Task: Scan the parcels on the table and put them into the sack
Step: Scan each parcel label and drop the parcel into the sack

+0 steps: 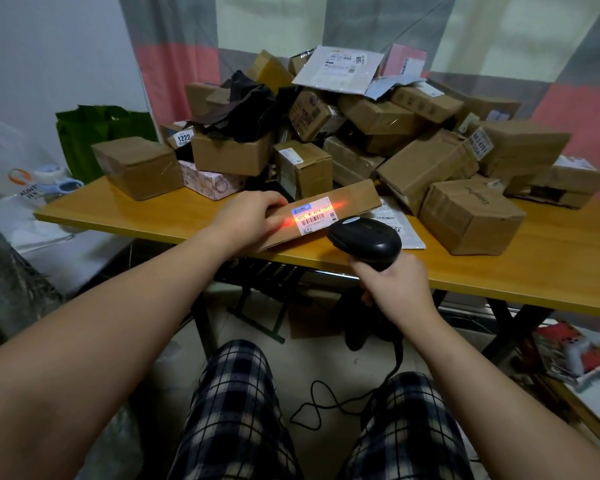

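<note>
A long flat parcel [355, 197] of brown cardboard is being held at the near edge of the wooden table [520, 275], in front of the heap of parcels [378, 133], and it is being kept tilted so that its labelled face is being turned towards the camera. Its left end is being gripped by the left hand [252, 218]: the fingers are being curled over the upper edge while the thumb is being laid against the face, so the hand is clamped on the cardboard. Whether the lower edge is being rested on the tabletop cannot be told. A black handheld scanner [364, 239] is being held by its handle in the right hand [397, 289], the fingers being wrapped tightly round the grip, and its head is being pointed at the white label [313, 217] from just below and to the right. A red-orange scan line is being thrown across the label's barcode and is being spilled onto the cardboard on the right and onto the left hand's fingertips. A white mailer [407, 235] is being partly covered by the scanner head. A black cable [321, 407] is being trailed down to the floor between knees clad in checked trousers [232, 410]. A green bag [97, 133] is being stood behind the table's far left corner
</note>
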A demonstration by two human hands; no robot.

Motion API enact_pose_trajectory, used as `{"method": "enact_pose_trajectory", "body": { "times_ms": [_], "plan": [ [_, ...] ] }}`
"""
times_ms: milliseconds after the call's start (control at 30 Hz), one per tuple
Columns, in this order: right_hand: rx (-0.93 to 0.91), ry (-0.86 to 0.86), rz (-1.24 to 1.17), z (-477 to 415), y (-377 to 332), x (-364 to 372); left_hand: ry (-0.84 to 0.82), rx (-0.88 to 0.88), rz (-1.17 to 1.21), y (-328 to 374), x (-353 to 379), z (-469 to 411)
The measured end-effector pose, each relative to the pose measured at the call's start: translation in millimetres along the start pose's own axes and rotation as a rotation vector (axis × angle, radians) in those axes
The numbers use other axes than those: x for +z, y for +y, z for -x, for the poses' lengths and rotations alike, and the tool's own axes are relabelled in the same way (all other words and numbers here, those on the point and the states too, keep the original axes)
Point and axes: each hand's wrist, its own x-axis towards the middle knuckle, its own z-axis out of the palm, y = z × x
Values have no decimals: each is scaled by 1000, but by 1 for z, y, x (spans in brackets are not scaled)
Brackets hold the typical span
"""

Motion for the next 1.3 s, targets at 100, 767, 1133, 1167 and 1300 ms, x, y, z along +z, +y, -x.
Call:
{"method": "enact_pose_trajectory", "body": {
  "times_ms": [100, 767, 1133, 1167, 1300],
  "plan": [
    [-8, 8, 37, 0, -1, -4, -3, -3, -6, 0, 1, -1],
    [-23, -17, -126, -7, -9, 22, -228, -63, -37, -20, -6, 5],
    [-303, -306, -395, 23, -88, 135, 405, -326, 228, -110, -13, 193],
    [-319, -369, -397, 29, -95, 152, 446, -401, 259, -118, -10, 212],
    [-360, -612, -339, 59, -115, 217, 585, -713, 326, -150, 4, 293]
  ]
}}
